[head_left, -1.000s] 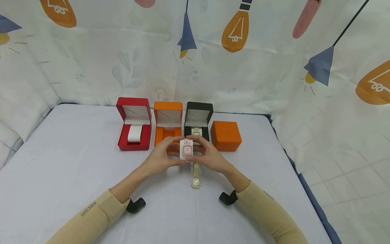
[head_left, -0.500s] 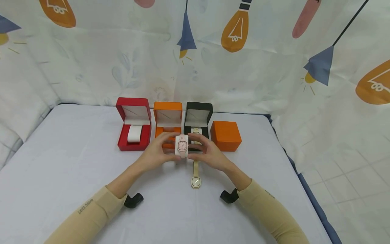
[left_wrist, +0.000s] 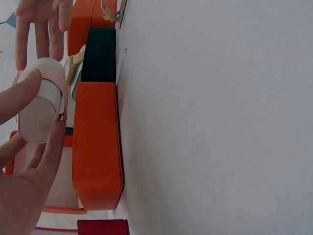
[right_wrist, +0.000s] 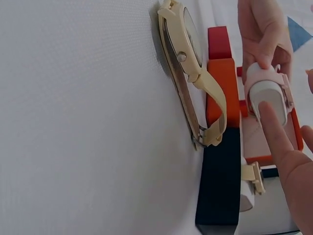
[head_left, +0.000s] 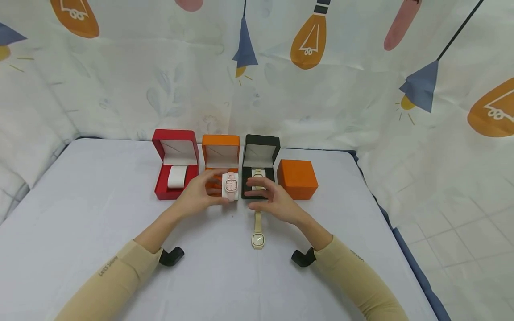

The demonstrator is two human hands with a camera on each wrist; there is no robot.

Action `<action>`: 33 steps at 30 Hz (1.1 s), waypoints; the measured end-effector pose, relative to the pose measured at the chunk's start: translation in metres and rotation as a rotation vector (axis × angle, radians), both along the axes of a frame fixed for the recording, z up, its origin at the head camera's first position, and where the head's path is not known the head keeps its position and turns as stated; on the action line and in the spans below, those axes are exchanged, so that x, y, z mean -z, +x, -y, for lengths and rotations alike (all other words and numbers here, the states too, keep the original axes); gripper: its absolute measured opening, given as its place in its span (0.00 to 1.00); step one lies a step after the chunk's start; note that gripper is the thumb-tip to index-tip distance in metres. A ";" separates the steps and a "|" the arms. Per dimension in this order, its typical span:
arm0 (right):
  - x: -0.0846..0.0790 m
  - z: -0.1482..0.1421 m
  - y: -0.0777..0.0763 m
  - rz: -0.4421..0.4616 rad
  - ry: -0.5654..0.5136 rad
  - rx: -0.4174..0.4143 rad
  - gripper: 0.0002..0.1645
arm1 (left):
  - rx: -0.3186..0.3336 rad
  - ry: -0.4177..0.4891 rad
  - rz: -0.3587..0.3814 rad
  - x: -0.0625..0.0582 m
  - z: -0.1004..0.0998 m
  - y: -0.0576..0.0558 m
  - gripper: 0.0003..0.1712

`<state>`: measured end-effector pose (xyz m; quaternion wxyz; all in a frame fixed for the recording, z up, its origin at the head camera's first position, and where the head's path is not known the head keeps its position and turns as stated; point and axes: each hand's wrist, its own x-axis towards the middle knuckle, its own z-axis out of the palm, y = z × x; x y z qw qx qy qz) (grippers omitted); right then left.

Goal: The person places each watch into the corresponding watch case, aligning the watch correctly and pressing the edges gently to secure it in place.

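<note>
In the head view my left hand (head_left: 194,194) grips a pink wristwatch (head_left: 230,185) wrapped round a white watch pillow (left_wrist: 48,90). It hangs in front of the open orange watch box (head_left: 221,140), overlapping its base. My left thumb presses the end of the pillow in the left wrist view. My right hand (head_left: 277,203) is apart from it, fingers spread and loosely bent, holding nothing, in front of the open black watch box (head_left: 262,140). A cream watch (head_left: 258,173) sits on a pillow in that black box.
A second cream watch (head_left: 258,239) lies on the white tablecloth below my right hand. At the left stands an open red watch box (head_left: 175,133) with a bare white pillow (head_left: 177,176). A closed orange box (head_left: 297,179) stands at the right.
My left hand has carried the pink watch and pillow leftward, from before the black box to the orange one. My right hand has let go of it and stayed near the black box.
</note>
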<state>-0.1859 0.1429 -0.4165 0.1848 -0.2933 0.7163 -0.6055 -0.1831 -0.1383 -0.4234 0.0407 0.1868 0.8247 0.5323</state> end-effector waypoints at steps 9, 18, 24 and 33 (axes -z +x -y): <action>-0.005 -0.003 -0.001 -0.010 0.021 -0.008 0.39 | -0.035 -0.073 0.060 -0.004 0.014 -0.013 0.46; -0.006 -0.005 -0.002 -0.007 0.015 -0.035 0.36 | -0.042 -0.186 0.052 -0.003 0.021 -0.023 0.47; -0.004 -0.006 -0.004 -0.007 0.012 -0.047 0.36 | -0.028 -0.264 0.009 -0.004 0.020 -0.029 0.47; -0.008 -0.008 -0.004 -0.009 0.021 -0.041 0.34 | 0.004 -0.360 -0.043 -0.005 0.019 -0.035 0.45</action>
